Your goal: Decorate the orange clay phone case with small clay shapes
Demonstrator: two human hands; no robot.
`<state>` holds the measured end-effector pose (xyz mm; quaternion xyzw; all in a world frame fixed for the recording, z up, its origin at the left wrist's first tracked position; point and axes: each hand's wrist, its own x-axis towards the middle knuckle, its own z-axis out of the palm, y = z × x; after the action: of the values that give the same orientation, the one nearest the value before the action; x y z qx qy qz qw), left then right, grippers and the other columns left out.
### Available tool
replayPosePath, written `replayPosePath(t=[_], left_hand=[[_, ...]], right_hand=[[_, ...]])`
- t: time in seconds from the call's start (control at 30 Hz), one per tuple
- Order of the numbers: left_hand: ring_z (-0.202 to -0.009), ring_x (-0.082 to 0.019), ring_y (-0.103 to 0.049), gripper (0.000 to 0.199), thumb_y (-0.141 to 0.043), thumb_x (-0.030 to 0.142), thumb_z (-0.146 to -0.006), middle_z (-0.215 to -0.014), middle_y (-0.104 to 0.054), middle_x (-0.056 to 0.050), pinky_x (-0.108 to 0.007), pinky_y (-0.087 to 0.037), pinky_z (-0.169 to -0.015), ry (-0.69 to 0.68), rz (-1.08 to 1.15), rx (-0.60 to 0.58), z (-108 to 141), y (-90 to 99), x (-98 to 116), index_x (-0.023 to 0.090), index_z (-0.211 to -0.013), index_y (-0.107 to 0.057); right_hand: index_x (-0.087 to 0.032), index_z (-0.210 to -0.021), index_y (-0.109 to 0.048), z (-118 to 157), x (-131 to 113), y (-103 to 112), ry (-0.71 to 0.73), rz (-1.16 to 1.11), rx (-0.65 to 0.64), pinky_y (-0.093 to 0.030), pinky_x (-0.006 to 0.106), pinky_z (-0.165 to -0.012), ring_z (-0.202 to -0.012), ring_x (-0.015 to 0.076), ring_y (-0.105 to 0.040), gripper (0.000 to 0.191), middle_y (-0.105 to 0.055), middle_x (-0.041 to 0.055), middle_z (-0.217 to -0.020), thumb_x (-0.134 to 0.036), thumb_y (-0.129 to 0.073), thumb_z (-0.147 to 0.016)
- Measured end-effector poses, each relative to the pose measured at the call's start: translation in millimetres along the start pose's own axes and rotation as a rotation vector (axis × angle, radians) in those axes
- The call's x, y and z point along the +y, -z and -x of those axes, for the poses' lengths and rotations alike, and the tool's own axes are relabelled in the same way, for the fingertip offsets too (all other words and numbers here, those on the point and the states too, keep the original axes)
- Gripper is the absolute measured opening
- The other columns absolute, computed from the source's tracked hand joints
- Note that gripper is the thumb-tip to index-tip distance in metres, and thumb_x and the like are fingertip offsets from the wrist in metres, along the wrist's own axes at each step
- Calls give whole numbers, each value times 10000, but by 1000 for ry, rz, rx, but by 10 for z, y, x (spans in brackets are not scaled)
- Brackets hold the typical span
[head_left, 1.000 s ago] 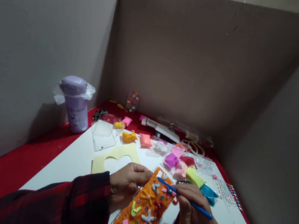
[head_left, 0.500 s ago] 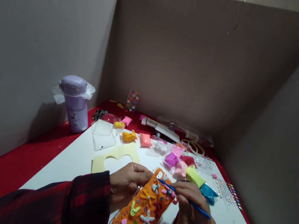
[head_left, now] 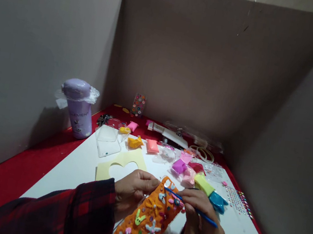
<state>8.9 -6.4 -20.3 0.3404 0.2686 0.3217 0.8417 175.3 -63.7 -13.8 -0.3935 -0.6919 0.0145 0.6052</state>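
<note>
Tilted low in the view is a phone case (head_left: 149, 214) covered in orange clay, with small clay flowers, a yellow-green bunny and gems stuck on it. My left hand (head_left: 134, 192) grips its upper left edge, thumb near the top corner. Pinched in my right hand (head_left: 202, 223) is a thin blue tool (head_left: 200, 212), held like a pen. Its tip rests at or just over the clay near the top of the case; whether it touches I cannot tell. The fingertips of my right hand are close to a pink clay flower at the case's right edge.
A purple tumbler (head_left: 79, 108) stands at the left. Wrapped clay packets (head_left: 178, 167) lie behind my hands, with a blue packet (head_left: 217, 201) nearest my right hand. Yellow paper (head_left: 103, 170) with a heart cut-out, clear cases (head_left: 108, 148) and a gem sheet (head_left: 236, 201) lie around.
The case and both hands have shifted very slightly left. The blue tool stays near the top of the case, its rear end a little further left.
</note>
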Motion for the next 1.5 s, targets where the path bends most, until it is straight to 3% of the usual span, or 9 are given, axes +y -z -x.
replayPosePath(t=[0.3, 0.53, 0.63, 0.77, 0.9, 1.07, 1.3, 1.43, 1.5], left_hand=[[-674, -178, -632, 232, -733, 273, -671, -726, -662, -114, -272, -468, -668, -19, 44, 13, 17, -19, 36, 61, -743, -672], [-781, -278, -648, 276, -725, 304, -672, -745, -674, -141, -380, -472, -754, -67, 103, -7, 12, -61, 81, 63, -797, -674], [-732, -250, -648, 226, -730, 278, -668, -712, -668, -120, -354, -471, -727, -87, 125, 36, -18, -27, 83, 76, -746, -663], [-669, -196, -632, 200, -714, 264, -689, -698, -654, -94, -314, -462, -704, -121, 167, 28, -68, 67, 84, 84, -740, -643], [-645, -166, -614, 145, -660, 227, -742, -679, -639, -68, -311, -461, -717, -194, 179, 22, -108, 149, 115, 89, -761, -621], [-742, -194, -631, 122, -640, 206, -761, -765, -656, -81, -338, -469, -764, -306, 167, 38, -130, 190, 187, 101, -808, -600], [-764, -186, -633, 172, -694, 223, -717, -775, -654, -49, -316, -468, -772, -415, 132, 77, -199, 229, 202, 134, -701, -549], [-754, -193, -634, 170, -691, 239, -722, -728, -651, -48, -318, -468, -763, -446, 107, 78, -199, 240, 215, 133, -703, -559], [-744, -196, -634, 163, -689, 246, -724, -711, -652, -51, -320, -468, -755, -456, 100, 71, -182, 234, 236, 131, -720, -573]], right_hand=[[-186, -885, -574, 6, -44, 26, 5, -25, 71, -458, 297, -739, -834, 149, -588, 177, -624, 27, -839, -59, -458, -845], [-159, -902, -580, 26, 5, 22, 58, -39, 173, -439, 343, -700, -791, 176, -580, 150, -604, 48, -819, -68, -480, -835], [-156, -886, -594, 105, 84, 20, -17, 7, 288, -426, 336, -672, -698, 157, -560, 99, -576, 30, -751, -125, -513, -839], [-150, -884, -619, 200, 132, -12, -204, 40, 410, -424, 259, -522, -548, 110, -549, 114, -581, 15, -710, -235, -557, -841], [-151, -845, -620, 204, 140, -45, -245, 21, 391, -420, 224, -446, -471, 97, -531, 146, -570, -6, -603, -285, -561, -843], [-160, -894, -572, 181, 213, -85, -286, -197, 338, -391, 228, -381, -400, 96, -486, 144, -532, -30, -539, -293, -522, -869], [-168, -868, -590, 131, 216, -127, -288, -205, 329, -378, 241, -446, -553, 112, -505, 169, -556, 28, -741, -306, -494, -877], [-184, -732, -559, 118, 180, -147, -247, -209, 319, -435, 293, -656, -757, 164, -540, 250, -562, 45, -813, -345, -453, -892], [-190, -722, -543, 139, 171, -155, -257, -218, 311, -433, 294, -671, -738, 160, -535, 259, -561, 39, -807, -346, -435, -898]])
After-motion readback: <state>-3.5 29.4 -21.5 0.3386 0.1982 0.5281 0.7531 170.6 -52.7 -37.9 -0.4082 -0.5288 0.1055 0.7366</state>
